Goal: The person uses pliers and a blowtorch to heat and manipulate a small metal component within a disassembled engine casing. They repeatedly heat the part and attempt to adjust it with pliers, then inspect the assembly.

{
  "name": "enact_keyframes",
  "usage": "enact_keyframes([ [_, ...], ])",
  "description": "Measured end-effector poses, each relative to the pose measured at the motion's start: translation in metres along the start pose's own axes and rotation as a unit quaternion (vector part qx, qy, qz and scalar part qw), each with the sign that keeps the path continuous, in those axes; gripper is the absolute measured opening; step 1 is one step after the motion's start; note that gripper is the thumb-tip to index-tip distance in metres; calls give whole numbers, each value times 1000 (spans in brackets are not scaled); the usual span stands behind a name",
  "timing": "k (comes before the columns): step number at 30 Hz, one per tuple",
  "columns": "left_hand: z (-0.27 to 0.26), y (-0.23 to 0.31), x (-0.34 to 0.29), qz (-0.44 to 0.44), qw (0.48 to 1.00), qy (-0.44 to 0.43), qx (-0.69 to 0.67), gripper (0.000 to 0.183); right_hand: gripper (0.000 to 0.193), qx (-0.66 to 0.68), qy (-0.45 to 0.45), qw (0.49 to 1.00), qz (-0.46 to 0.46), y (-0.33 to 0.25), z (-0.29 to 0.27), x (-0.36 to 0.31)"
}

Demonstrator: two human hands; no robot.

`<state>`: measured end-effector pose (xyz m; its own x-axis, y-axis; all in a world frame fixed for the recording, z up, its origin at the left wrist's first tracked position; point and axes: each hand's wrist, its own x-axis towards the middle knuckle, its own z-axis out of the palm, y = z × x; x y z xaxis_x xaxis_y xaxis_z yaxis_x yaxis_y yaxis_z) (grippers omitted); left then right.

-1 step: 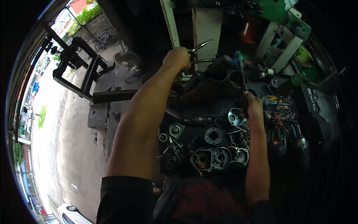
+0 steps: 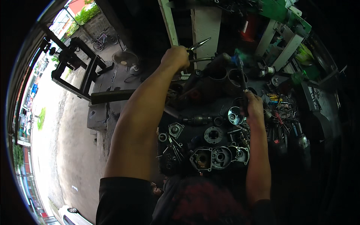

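Note:
My left hand (image 2: 175, 58) is closed at the far side of the bench, arm stretched out. From its fist points a silver, pointed tool (image 2: 200, 44) that looks like long-nose pliers. Beside it a thin metal rod (image 2: 202, 59) runs right from the fist to a dark cylindrical part (image 2: 222, 59); whether the hand grips this rod too is unclear. My right hand (image 2: 255, 107) is wrapped around a long, slim torch-like tool (image 2: 242, 71) that points away from me. A blue-green glow (image 2: 237, 58) surrounds its tip, close to the dark cylindrical part. Dark hollow cylinders (image 2: 218, 74) stand just below.
Metal housings (image 2: 221, 157), a round flange (image 2: 213, 135) and thin bolts (image 2: 174, 147) lie on the near bench. Mixed hand tools (image 2: 279, 112) crowd the right side. A fan (image 2: 125, 59) and a black metal frame (image 2: 77, 71) stand to the left.
The whole scene has shifted slightly left in the view. The glow at the torch tip has changed shape a little. Both hands keep their holds.

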<state>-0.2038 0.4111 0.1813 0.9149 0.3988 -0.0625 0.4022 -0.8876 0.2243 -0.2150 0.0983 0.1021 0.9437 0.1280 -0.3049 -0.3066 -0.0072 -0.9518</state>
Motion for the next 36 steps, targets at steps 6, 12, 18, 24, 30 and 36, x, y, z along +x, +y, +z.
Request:
enact_keyframes([
  [6, 2, -2, 12, 14, 1000, 11, 18, 28, 29, 11, -5, 1000, -14, -3, 2, 3],
  [12, -1, -2, 12, 11, 999, 1, 34, 28, 30, 29, -6, 1000, 4, -2, 3, 4],
  [18, -1, -2, 9, 16, 1000, 12, 21, 28, 30, 33, -8, 999, -1, 1, 0, 7],
  [24, 0, -2, 12, 12, 999, 14, 30, 28, 28, 37, 0, 999, 0, -6, 6, 1],
  [30, 0, -1, 11, 15, 999, 16, 28, 30, 29, 39, 9, 999, 5, -6, 6, 0],
  [36, 7, -7, 14, 5, 999, 28, -39, 28, 31, 21, 34, 999, -4, 7, 0, 11],
])
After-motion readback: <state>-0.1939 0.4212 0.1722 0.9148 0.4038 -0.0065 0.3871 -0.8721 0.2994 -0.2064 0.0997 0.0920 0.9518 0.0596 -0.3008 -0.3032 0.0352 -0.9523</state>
